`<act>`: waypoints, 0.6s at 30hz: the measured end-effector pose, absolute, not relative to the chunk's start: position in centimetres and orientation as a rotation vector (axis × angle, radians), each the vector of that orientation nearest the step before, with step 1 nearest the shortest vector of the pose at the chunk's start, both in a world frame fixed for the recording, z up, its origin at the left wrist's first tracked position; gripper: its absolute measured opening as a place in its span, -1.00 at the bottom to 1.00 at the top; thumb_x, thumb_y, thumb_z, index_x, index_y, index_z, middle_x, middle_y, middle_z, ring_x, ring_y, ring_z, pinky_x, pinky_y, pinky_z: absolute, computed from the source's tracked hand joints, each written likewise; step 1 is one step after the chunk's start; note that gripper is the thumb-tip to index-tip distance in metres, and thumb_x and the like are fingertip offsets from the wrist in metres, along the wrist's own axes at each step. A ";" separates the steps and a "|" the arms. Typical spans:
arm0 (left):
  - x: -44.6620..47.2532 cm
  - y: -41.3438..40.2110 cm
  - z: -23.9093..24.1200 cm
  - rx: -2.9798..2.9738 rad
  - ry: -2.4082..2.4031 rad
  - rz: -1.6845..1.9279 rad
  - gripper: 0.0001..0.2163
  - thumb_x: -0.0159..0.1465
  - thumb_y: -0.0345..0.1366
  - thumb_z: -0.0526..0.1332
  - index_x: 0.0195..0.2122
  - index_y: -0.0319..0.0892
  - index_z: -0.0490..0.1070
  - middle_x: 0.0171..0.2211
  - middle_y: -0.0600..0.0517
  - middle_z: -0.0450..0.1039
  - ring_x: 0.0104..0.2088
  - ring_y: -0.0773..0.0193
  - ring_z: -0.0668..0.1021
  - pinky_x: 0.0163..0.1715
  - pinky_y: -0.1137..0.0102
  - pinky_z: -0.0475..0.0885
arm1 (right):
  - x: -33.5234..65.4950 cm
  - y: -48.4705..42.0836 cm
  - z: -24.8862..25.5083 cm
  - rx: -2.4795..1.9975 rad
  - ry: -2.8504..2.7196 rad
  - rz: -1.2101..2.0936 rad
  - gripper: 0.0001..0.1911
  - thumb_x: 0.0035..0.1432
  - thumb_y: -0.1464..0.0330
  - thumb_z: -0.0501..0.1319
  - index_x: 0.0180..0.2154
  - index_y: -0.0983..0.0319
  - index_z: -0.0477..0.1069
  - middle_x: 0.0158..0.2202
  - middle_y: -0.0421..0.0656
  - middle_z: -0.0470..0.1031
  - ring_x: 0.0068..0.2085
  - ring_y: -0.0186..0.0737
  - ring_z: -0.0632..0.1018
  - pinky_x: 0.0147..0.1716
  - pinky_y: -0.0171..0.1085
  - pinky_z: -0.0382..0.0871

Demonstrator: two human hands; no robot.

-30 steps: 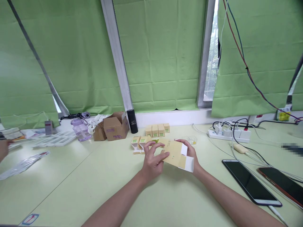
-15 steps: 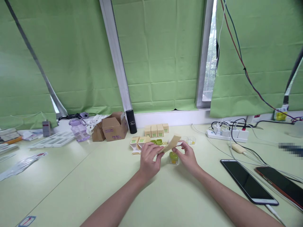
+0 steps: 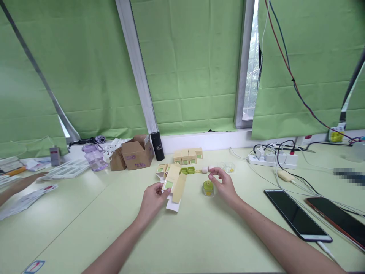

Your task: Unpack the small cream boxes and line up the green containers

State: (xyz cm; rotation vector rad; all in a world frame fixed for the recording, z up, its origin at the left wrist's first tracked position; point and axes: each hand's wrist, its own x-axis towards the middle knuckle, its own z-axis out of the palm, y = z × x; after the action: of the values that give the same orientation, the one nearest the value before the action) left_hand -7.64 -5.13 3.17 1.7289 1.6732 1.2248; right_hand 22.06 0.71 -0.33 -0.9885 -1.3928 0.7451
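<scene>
Hands and opened carton at the table [image 3: 199, 239]. The left hand [image 3: 152, 201] alone holds the opened carton [image 3: 172, 177], pinched at its lower left side between thumb and fingers, closed with only the card's thickness between them. The carton is tilted above the tabletop, flaps hanging loose, in front of the small folded cartons [image 3: 161, 169]. Half a second ago both hands had hold of it, over the green-lidded jar [image 3: 208, 188]; it has since shifted to the left, and the jar stands upright and uncovered between the two hands.

The right hand [image 3: 227, 187] has let go of the carton. Its fingers are bent, thumb and forefinger near each other, just behind and to the right of the jar and near a small white object [image 3: 204, 169]; at this size it cannot be told whether anything lies between the fingertips. The change suggests that the handling of the carton now rests with one hand, the other being freed for the things beside it. Beyond stand a row of closed cartons [image 3: 185, 156] and two green pieces [image 3: 187, 170].
</scene>
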 end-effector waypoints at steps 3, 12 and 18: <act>-9.3 -6.1 2.4 1.759 1.827 1.123 -0.65 0.16 0.04 0.27 -0.49 -0.17 0.45 -0.53 0.04 0.47 -0.45 0.18 0.47 -0.43 0.39 0.23 | 22.0 1.0 -0.7 -0.993 -1.400 0.738 -0.68 0.18 0.07 0.29 -0.13 0.11 0.52 -0.21 -0.15 0.61 -0.07 0.02 0.57 0.07 0.01 0.27; -9.5 -7.4 2.5 1.946 2.213 0.652 -0.59 0.33 0.10 0.10 -0.52 -0.07 0.26 -0.52 -0.01 0.49 -0.47 0.10 0.48 -0.44 0.35 0.11 | 21.9 1.2 -1.7 -1.016 -1.444 0.748 -0.70 0.18 0.11 0.25 -0.13 0.11 0.52 -0.22 -0.15 0.59 -0.07 0.02 0.55 0.04 0.01 0.30; -8.6 -8.2 3.7 2.099 2.332 0.500 -0.58 0.40 0.05 0.02 -0.53 -0.07 0.27 -0.49 -0.06 0.57 -0.39 -0.02 0.59 -0.31 0.29 0.19 | 22.0 1.7 -2.3 -1.055 -1.496 0.772 -0.69 0.16 0.16 0.24 -0.10 0.15 0.49 -0.21 -0.14 0.59 -0.04 0.01 0.54 0.09 0.02 0.25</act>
State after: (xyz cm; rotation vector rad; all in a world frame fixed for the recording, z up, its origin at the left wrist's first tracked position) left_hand -8.61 -8.16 3.71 2.0990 2.3325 0.5004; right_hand 21.97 1.65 -2.28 -1.0552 -1.4959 0.7716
